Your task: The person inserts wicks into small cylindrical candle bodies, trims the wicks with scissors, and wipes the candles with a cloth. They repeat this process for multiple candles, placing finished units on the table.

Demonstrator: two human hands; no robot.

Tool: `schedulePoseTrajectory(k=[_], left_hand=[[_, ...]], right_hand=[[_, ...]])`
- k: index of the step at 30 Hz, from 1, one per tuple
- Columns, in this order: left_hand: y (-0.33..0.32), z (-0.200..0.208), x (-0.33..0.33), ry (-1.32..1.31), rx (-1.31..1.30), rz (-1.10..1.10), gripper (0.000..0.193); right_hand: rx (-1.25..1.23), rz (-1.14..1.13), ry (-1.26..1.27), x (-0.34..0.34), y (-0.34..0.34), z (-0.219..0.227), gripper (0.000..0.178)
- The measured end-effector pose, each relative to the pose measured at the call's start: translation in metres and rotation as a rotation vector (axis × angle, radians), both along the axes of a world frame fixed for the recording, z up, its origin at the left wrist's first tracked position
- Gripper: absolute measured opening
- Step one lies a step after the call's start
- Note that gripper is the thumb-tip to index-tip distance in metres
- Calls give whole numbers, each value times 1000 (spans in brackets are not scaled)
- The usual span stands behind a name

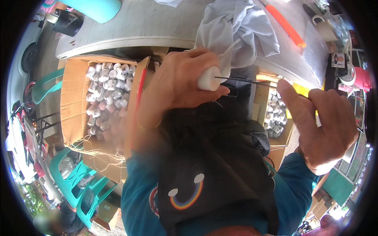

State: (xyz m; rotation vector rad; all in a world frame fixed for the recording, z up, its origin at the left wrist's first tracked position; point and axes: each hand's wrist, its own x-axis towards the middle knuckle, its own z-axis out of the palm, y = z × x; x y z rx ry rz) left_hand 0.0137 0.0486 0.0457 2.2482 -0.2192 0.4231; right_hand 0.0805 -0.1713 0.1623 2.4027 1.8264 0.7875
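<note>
My left hand (185, 78) is closed around a short white cylinder (209, 78), its pale end facing right. From the right, a thin dark tool (252, 82) with slender, nearly parallel prongs reaches to that end, its tips touching or almost touching it. My right hand (325, 122) grips this tool, index finger stretched along it; the fingers hide its handle, so its exact kind does not show. Left of my left hand stands an open cardboard box (73, 98) with many white, grey-marked cylindrical pieces (110, 84). Similar pieces (275, 112) fill a smaller box (260, 96) between my hands.
Ahead is a white table (157, 23) with a crumpled white cloth (240, 31) hanging over its edge and an orange strip-shaped object (285, 25). Loose string (98, 151) trails over the left box. Green plastic chairs (75, 181) stand at left, with another person (65, 220) nearby.
</note>
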Motion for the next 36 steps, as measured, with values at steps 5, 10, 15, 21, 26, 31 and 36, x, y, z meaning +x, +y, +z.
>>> schedulePoseTrajectory(k=[5,10,15,21,26,31,36], left_hand=[[6,-3,10,36,109,-328,38],[33,11,8,196,136,-318,34],[13,3,7,236,58,-441,32],[22,0,3,173,-28,-83,34],[6,-20,-1,197,-1190,-290,28],[-5,-31,-6,226,-1208,-329,26],[-10,-27,-1,164,-1213,-405,25]], right_hand=[[-142,169,-30,3,11,-9,42],[-48,40,-59,0,8,18,35],[-175,128,46,-6,8,-15,34],[187,-121,240,38,-39,7,29],[306,-412,116,135,-54,-38,33],[353,-343,239,182,-29,-93,32],[638,-182,261,112,1,-82,21]])
